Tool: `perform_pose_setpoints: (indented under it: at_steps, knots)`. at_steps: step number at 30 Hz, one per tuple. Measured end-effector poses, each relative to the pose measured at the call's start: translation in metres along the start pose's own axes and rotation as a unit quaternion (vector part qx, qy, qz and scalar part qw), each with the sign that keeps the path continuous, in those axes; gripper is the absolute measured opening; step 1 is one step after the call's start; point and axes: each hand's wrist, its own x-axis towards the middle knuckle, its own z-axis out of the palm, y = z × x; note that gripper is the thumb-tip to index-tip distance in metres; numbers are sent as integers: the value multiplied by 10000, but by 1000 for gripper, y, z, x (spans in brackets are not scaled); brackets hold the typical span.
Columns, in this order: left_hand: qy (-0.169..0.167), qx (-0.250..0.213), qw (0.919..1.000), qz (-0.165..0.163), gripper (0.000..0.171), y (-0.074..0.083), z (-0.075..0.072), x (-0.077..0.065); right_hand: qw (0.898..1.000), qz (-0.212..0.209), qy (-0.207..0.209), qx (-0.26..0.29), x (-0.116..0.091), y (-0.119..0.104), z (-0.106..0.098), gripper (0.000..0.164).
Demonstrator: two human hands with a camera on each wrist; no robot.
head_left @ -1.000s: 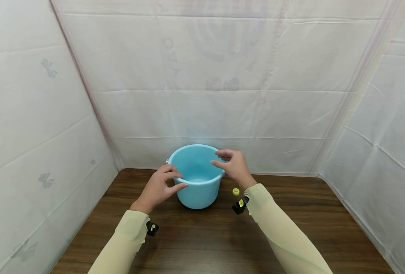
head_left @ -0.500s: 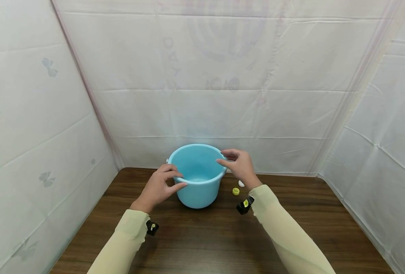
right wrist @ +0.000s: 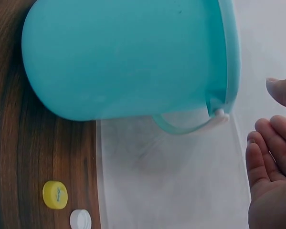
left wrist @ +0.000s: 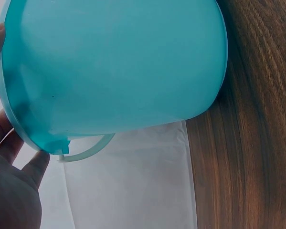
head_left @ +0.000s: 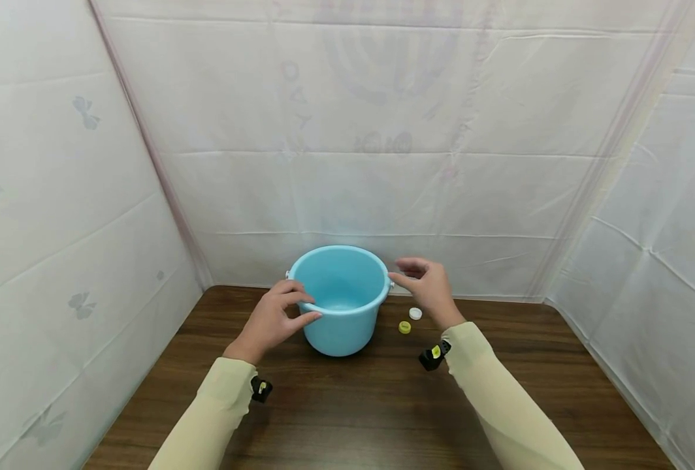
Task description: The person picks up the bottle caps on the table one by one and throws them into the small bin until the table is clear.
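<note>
A light blue plastic bucket (head_left: 338, 333) stands upright on the table near the back wall, its inside bare in the head view. My left hand (head_left: 272, 323) holds its near-left rim, fingers over the edge and thumb outside. The left wrist view shows those fingers along the rim, beside the bucket's handle (left wrist: 92, 149). Just right of the rim hovers my right hand (head_left: 432, 290), with nothing in it; the right wrist view shows a gap between its loosely bent fingers (right wrist: 279, 143) and the bucket. Below that hand lie a yellow bottle cap (head_left: 404, 328) and a white bottle cap (head_left: 415, 313).
Dark wood-grain table (head_left: 336, 411) surrounds the bucket. White sheeting (head_left: 347, 196) rises close behind it, and similar sheets stand at the left and right table edges. A black camera strap sits on each wrist.
My right hand has moved right, from over the bucket's rim to outside it. That uncovers the white bottle cap. My left hand and the bucket stay in place.
</note>
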Motion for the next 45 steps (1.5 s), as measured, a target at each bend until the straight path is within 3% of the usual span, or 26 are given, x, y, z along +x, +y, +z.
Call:
perform_pose_setpoints:
  at_steps: [20, 45]
  knots:
    - [-64, -73, 9999, -101, 21, 2, -1, 0, 9994, 186, 135, -268, -17, 27, -16, 38]
    - [-118, -44, 9998, -145, 21, 1, -1, 0, 9955, 627, 116, -697, -41, 84, -1, 47]
